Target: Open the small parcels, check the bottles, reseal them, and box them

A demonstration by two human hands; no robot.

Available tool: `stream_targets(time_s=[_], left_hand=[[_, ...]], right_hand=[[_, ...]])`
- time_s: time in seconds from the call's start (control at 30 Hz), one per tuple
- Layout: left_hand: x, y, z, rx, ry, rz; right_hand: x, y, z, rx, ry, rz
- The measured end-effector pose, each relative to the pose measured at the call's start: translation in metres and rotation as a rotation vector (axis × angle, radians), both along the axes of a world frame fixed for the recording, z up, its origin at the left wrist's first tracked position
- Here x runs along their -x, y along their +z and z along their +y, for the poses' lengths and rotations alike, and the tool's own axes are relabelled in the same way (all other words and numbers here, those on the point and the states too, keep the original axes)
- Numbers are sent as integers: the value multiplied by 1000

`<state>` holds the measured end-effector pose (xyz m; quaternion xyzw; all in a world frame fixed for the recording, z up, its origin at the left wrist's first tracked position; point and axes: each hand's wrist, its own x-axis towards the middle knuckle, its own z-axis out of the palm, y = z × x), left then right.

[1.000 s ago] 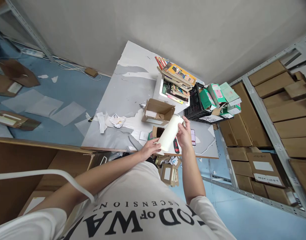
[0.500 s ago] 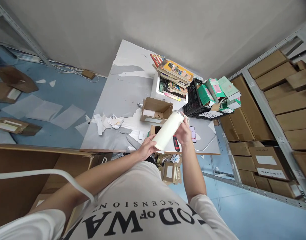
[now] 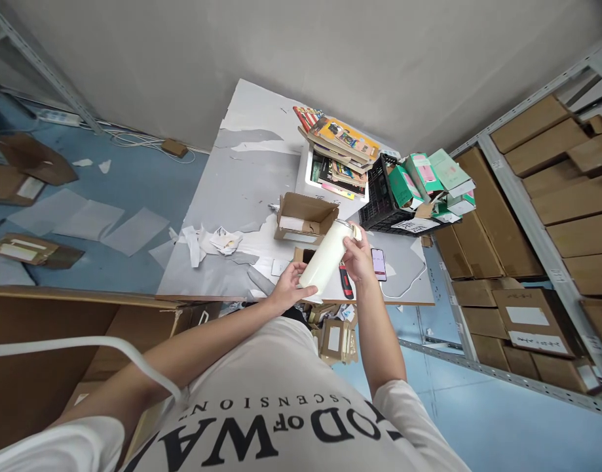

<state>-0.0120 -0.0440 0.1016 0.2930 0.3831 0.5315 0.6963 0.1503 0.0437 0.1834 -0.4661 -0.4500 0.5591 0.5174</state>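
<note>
A cream-white bottle [image 3: 326, 257], shaped like a vacuum flask, is held tilted above the table's front edge. Its silvery rim and a small loop are at the upper right end. My left hand [image 3: 291, 287] grips the lower end, thumb across the base. Around the upper end my right hand [image 3: 358, 257] is closed. Behind the bottle stands an open cardboard box [image 3: 306, 216]. A smaller box [image 3: 301, 254] is partly hidden by the bottle. A red and black cutter [image 3: 346, 282] lies beneath my right hand, and a phone [image 3: 378, 264] lies to its right.
Crumpled paper [image 3: 215, 241] lies on the table [image 3: 251, 177] at left. A white bin [image 3: 305, 172] full of books and a black crate [image 3: 376, 196] with green boxes stand at the back right. Shelves of cartons [image 3: 526, 308] stand at right; a large carton [image 3: 45, 334] at lower left.
The bottle has tipped slightly more upright and shifted a little left. My left hand has slid around its base, its thumb now reaching across the bottom end. Both hands still hold it.
</note>
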Motion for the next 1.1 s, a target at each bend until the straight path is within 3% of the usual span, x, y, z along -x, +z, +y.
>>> stream_targets(time_s=[0.13,0.27,0.5,0.63,0.77,0.93,1.1], left_hand=[[1,-1,1,111,-66,-189],[1,0,0,235,-157,-402],[-9,-4,-2,234,-178,-382],[-13,-3,-6,213,-173,-314],[-18,0,-11,235,-199,-319],[-27,1,-13,204,-284,-388],[-34,3,-12,194,-295,-407]], right_hand=[[-5,5,3,-30,62,11],[-12,10,8,27,146,89],[-18,8,15,64,140,75],[-32,8,16,12,213,-47],[-56,17,13,-92,342,-337],[-84,33,8,-242,624,-540],[-93,33,9,-329,606,-659]])
